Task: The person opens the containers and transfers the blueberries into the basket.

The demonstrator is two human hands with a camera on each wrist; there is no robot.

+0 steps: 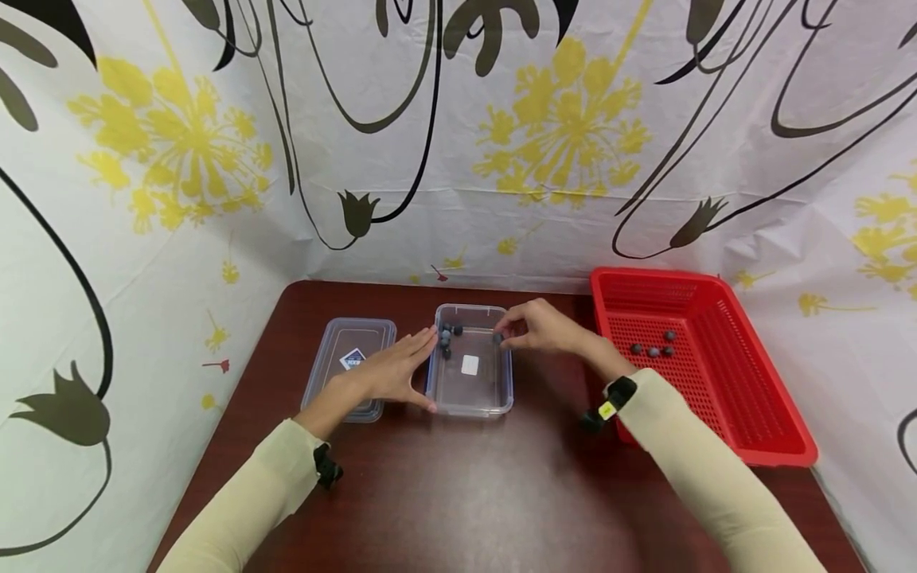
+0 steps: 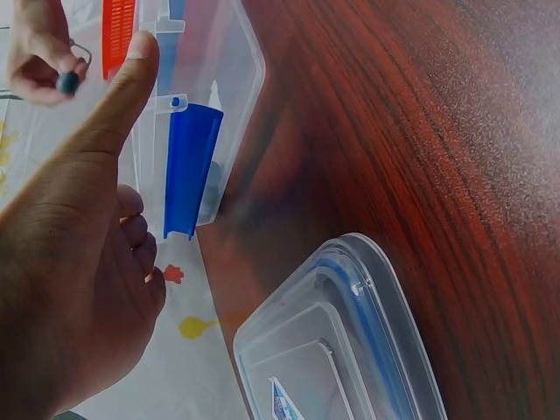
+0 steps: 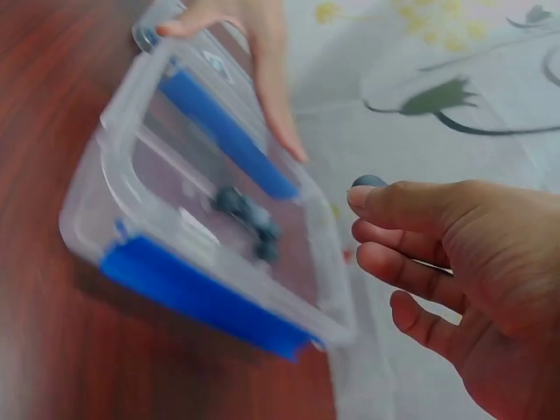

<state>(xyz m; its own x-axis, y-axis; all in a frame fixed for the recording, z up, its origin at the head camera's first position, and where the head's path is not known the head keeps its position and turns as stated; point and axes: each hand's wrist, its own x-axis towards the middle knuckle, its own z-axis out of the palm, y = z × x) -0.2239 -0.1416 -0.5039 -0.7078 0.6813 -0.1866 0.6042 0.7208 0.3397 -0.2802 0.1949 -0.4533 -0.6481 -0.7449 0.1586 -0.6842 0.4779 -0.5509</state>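
Your right hand (image 1: 546,328) hangs over the far right corner of the clear box (image 1: 471,380), fingertips narrowed around one dark berry (image 1: 497,338); the right wrist view shows that berry (image 3: 368,182) pinched at your fingertips, just above the box rim. Your left hand (image 1: 390,370) lies flat and wide along the box's left wall, fingers straight, thumb spread toward the near corner, holding nothing.

Inside the box, a few more berries (image 1: 447,339) sit bunched in the far left corner, and a small white label shows on the bottom. The box's lid (image 1: 349,366) lies flat on the table just left of your left hand, with a blue-and-white sticker on it. To your right, the red basket (image 1: 745,414) holds four berries (image 1: 653,348) near its far end.

Everything rests on a dark reddish-brown table (image 1: 458,485) with a wood grain and a slight sheen. A white cloth (image 1: 458,159) printed with yellow flowers and black stems hangs around it on three sides.

The box is see-through plastic with rounded corners and blue side clips (image 3: 197,297). The basket is rigid plastic mesh, rectangular with sloping walls.
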